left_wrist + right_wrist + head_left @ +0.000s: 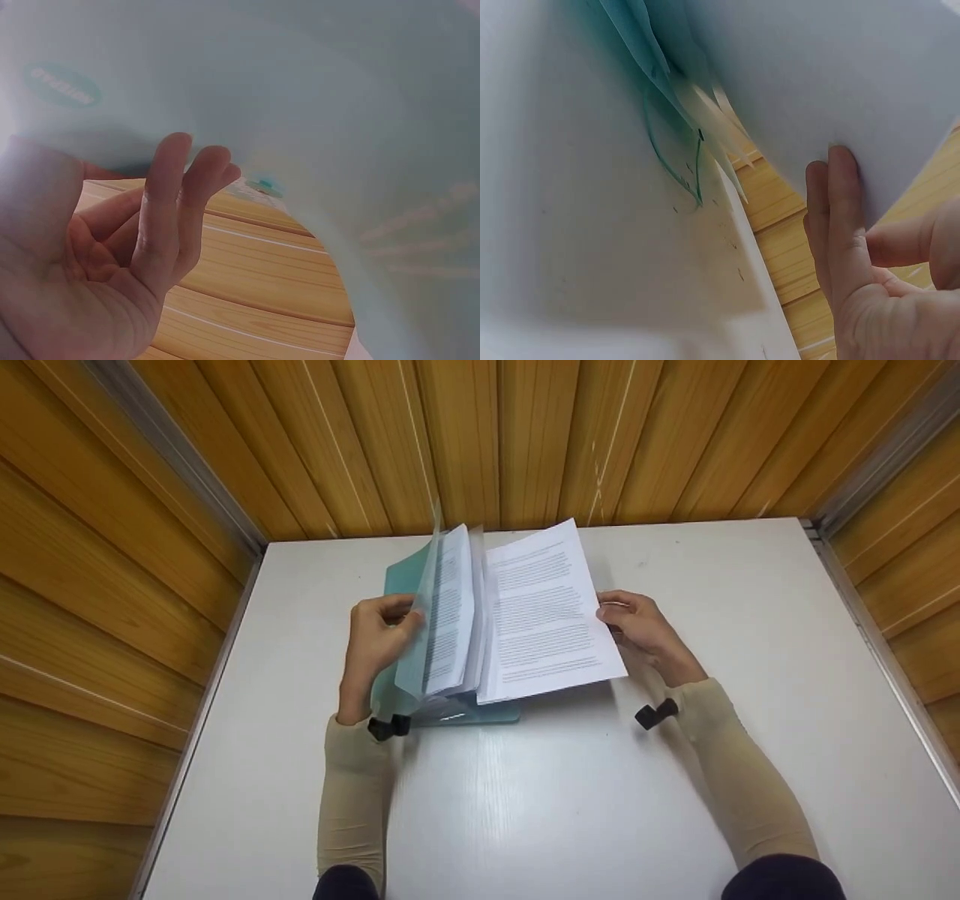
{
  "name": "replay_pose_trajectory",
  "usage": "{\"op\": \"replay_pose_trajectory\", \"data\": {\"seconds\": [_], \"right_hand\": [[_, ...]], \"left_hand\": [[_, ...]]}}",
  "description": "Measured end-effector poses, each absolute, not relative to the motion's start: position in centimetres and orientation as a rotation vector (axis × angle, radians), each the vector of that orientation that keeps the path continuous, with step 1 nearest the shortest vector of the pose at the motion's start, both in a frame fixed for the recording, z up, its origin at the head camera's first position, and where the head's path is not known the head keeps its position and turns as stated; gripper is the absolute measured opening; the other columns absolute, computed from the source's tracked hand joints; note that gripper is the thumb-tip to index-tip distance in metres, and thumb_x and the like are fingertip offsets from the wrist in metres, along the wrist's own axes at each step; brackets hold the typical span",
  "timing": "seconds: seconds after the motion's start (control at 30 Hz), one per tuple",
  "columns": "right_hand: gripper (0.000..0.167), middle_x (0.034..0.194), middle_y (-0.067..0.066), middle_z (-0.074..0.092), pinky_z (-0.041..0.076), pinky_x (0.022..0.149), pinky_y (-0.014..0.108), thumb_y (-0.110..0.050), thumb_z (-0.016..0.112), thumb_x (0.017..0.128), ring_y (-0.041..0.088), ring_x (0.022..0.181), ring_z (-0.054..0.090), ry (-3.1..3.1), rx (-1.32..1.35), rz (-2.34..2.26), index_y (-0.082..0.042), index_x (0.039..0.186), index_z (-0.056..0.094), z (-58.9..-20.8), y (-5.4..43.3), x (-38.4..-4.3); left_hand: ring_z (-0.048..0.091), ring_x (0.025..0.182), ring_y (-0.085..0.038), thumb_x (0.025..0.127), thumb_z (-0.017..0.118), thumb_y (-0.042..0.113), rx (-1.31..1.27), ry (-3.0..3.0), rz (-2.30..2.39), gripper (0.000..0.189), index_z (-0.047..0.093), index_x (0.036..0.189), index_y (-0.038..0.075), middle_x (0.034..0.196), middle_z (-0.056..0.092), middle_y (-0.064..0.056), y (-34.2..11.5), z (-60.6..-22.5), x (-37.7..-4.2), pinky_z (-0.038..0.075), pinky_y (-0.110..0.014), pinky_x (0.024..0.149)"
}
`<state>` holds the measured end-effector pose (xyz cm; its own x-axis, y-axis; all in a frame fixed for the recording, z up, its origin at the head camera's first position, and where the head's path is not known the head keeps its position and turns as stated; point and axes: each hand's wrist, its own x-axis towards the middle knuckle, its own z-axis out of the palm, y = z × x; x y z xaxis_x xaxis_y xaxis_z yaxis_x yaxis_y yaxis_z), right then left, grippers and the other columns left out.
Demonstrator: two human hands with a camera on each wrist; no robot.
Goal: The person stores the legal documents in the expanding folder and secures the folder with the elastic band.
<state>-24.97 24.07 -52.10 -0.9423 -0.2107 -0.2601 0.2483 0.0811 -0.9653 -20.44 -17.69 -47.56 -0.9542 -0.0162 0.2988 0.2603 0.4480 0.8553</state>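
A teal plastic document folder (405, 577) stands spread on the white table, with printed sheets inside its translucent pockets. My left hand (381, 636) pinches the edge of its translucent flap between thumb and fingers. In the left wrist view the flap (315, 90) fills the upper part, over the left hand (135, 247). My right hand (641, 624) pinches the right edge of a printed sheet (544, 615), whose left edge lies against the folder's pockets. From below, the right wrist view shows the right hand (862, 247) with fingers against the sheet's plain underside (832, 82).
The white table (570, 795) spreads around the folder. Behind it rises a wood-panelled wall (532, 442), with more panels at left and right. A small black mount (390, 727) sits at the left wrist and another (657, 713) at the right.
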Motion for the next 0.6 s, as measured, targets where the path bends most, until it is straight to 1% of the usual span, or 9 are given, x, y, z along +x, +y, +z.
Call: {"op": "replay_pose_trajectory", "data": {"seconds": [0.2, 0.43, 0.6], "right_hand": [[0.040, 0.115, 0.003, 0.074, 0.060, 0.077, 0.026, -0.006, 0.054, 0.109, 0.015, 0.095, 0.074, 2.058, 0.071, -1.915, 0.002, 0.148, 0.053, -52.4, 23.1, -24.8], [0.040, 0.118, 0.003, 0.073, 0.059, 0.078, 0.026, -0.007, 0.053, 0.110, 0.015, 0.098, 0.072, 2.044, 0.107, -1.933, 0.001, 0.149, 0.053, -52.3, 22.2, -24.4], [0.039, 0.119, 0.004, 0.072, 0.059, 0.079, 0.026, -0.007, 0.053, 0.110, 0.015, 0.098, 0.072, 2.075, 0.116, -1.932, 0.000, 0.149, 0.054, -52.3, 22.0, -24.2]], "left_hand": [[0.078, 0.089, -0.026, 0.094, 0.073, 0.008, -0.212, -2.434, -1.512, 0.026, 0.081, 0.116, -0.001, 0.108, 0.081, -0.015, -17.8, -47.3, -20.3, 0.060, -0.036, 0.076], [0.079, 0.089, -0.029, 0.093, 0.073, 0.006, -0.245, -2.415, -1.494, 0.026, 0.080, 0.116, -0.003, 0.109, 0.081, -0.017, -17.8, -47.4, -20.4, 0.062, -0.044, 0.082], [0.079, 0.088, -0.028, 0.093, 0.074, 0.006, -0.240, -2.415, -1.501, 0.025, 0.081, 0.115, -0.002, 0.107, 0.081, -0.016, -17.8, -47.4, -20.4, 0.061, -0.041, 0.081]]}}
